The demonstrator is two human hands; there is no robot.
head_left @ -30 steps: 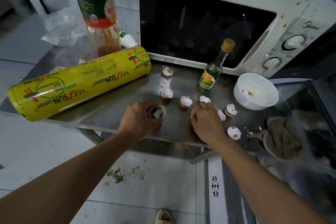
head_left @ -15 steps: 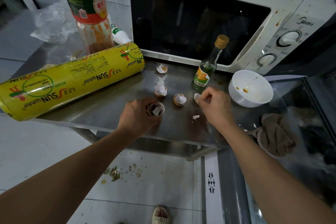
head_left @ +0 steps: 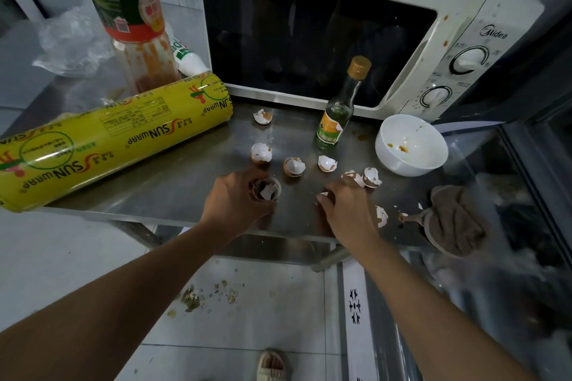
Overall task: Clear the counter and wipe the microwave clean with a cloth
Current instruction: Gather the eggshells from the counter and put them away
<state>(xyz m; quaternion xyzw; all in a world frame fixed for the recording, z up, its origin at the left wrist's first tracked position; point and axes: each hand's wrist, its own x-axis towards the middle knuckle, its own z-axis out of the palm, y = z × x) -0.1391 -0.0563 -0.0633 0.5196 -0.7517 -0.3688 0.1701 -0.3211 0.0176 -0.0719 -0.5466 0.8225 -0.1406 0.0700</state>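
Several broken eggshell halves [head_left: 294,166] lie scattered on the steel counter [head_left: 185,185] in front of the stained white microwave [head_left: 464,25]. My left hand [head_left: 235,201] grips an eggshell half [head_left: 266,189] with shell bits stacked inside it. Just to its right, my right hand [head_left: 346,210] lies low on the counter, fingers curled, pinching a small white shell fragment [head_left: 322,194] at the thumb. Its fingertips sit beside two more shells [head_left: 371,177]. A brown cloth [head_left: 455,219] lies bunched at the counter's right edge.
A yellow cling-wrap roll [head_left: 108,139] lies across the left side, with a large sauce bottle [head_left: 133,18], a white tube [head_left: 188,57] and a plastic bag [head_left: 68,40] behind it. A small green bottle [head_left: 337,114] and a dirty white bowl [head_left: 411,145] stand by the microwave.
My right hand reached out to a shell near the green bottle, then came back toward the front edge. My left hand kept hold of its shell.
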